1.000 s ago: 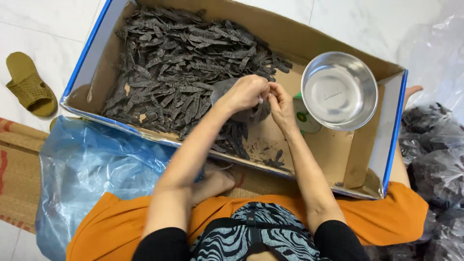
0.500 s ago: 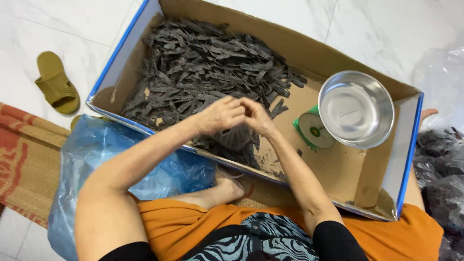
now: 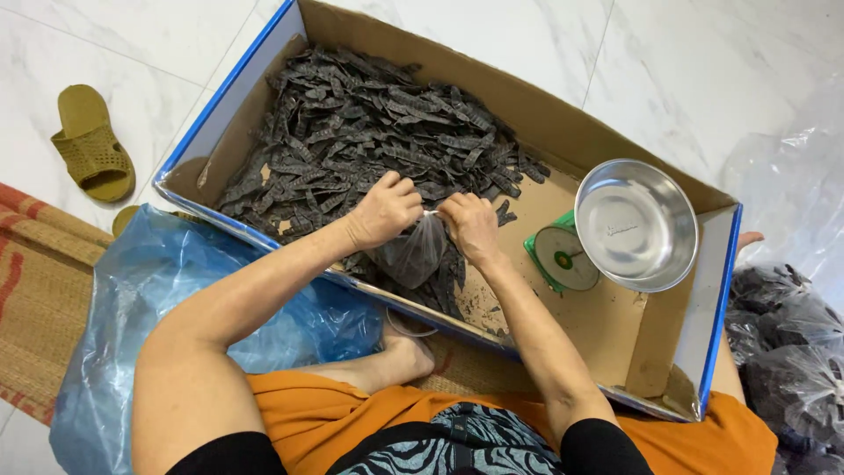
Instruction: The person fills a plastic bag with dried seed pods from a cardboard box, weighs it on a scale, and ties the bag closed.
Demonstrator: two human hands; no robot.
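White tile floor, cardboard box [image 3: 563,132] heaped with dark pods [image 3: 369,123]. Left hand [image 3: 384,211] and right hand [image 3: 470,224] both pinched shut on small filled bag [image 3: 413,253], hanging over box's near edge. Steel bowl [image 3: 636,224] on green scale [image 3: 559,258], right.

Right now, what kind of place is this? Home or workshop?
Probably a home floor used for hand packing: white tiled floor, woven mat, a slipper. Both hands, left hand and right hand, hold a small clear bag over a cardboard box of dark dried pods, beside a green scale.
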